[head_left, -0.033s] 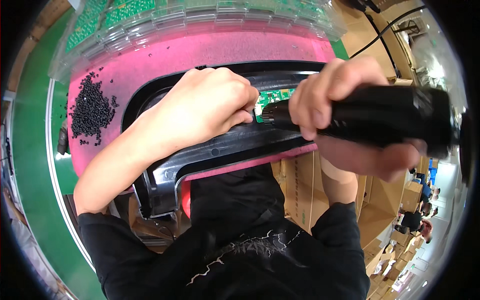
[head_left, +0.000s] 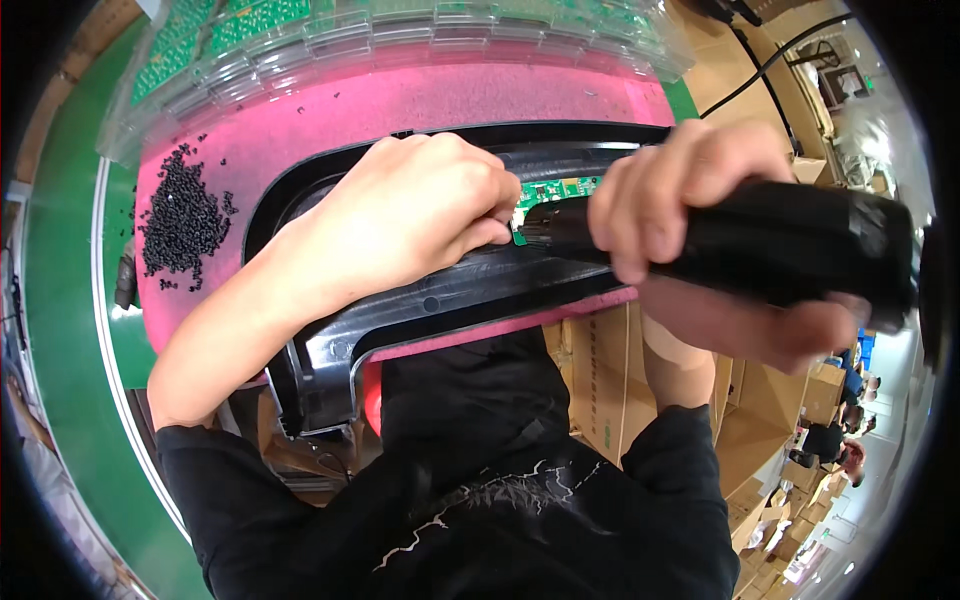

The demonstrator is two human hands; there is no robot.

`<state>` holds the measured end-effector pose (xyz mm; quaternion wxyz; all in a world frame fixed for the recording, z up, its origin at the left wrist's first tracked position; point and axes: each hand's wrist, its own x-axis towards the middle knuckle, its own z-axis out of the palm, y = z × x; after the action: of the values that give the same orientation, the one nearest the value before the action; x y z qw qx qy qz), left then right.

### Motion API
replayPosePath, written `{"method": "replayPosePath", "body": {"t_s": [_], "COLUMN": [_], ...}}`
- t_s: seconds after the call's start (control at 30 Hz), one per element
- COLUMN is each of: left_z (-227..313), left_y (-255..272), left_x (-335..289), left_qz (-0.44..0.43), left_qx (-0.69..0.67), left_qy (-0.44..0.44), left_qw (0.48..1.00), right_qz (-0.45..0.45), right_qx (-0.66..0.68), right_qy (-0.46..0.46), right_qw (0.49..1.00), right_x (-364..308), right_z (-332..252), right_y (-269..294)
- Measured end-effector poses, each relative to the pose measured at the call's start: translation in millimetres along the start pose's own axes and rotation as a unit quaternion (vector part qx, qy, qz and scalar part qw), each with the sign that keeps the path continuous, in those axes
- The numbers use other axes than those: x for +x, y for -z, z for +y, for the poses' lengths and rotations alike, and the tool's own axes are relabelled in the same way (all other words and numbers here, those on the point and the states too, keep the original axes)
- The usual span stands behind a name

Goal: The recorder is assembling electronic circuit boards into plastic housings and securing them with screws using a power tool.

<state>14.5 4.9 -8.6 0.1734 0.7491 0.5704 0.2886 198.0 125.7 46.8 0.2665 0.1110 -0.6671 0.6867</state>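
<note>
A black, curved plastic housing [head_left: 420,300] lies across the pink mat, its inner side facing up. Within it sits a green circuit board [head_left: 548,190], partly covered by my hands. My right hand [head_left: 690,210] is wrapped round a thick black electric screwdriver [head_left: 790,245], held nearly level with its nose over the board's left end. The tip itself is hidden. My left hand [head_left: 430,205] rests over the housing, fingers curled together at the board's left edge beside the screwdriver nose. Whatever those fingertips pinch, if anything, is hidden.
Small black screws [head_left: 185,215] lie heaped on the pink mat [head_left: 290,130] at left. Clear plastic trays [head_left: 400,45] with green boards line the far edge. Cardboard boxes [head_left: 610,390] stand below right, and a black cable [head_left: 770,62] hangs at far right.
My right hand and the screwdriver have shifted slightly to the right, and the tool's rear end sits a little lower. My left hand has barely moved.
</note>
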Motion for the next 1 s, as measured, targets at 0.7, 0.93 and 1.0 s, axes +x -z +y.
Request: {"method": "replayPosePath", "body": {"t_s": [0.7,0.93,1.0], "left_z": [5.2,4.3,4.3], "left_y": [-2.0,1.3,1.6], "left_x": [5.0,4.7,5.6], "left_qz": [-0.033,-0.074,-0.076], "left_qx": [0.007,0.010,0.009], "left_qy": [0.033,0.043,0.044], "left_qw": [0.999,0.996,0.996], "right_qz": [0.053,0.130,0.121], "right_qx": [-0.064,-0.077,-0.072], "right_qy": [0.083,0.070,0.063], "right_qw": [0.993,0.986,0.988], "right_x": [-19.9,-29.6,-25.7], "right_z": [-24.8,-7.6,-8.6], "right_y": [44.2,60.6,64.0]}}
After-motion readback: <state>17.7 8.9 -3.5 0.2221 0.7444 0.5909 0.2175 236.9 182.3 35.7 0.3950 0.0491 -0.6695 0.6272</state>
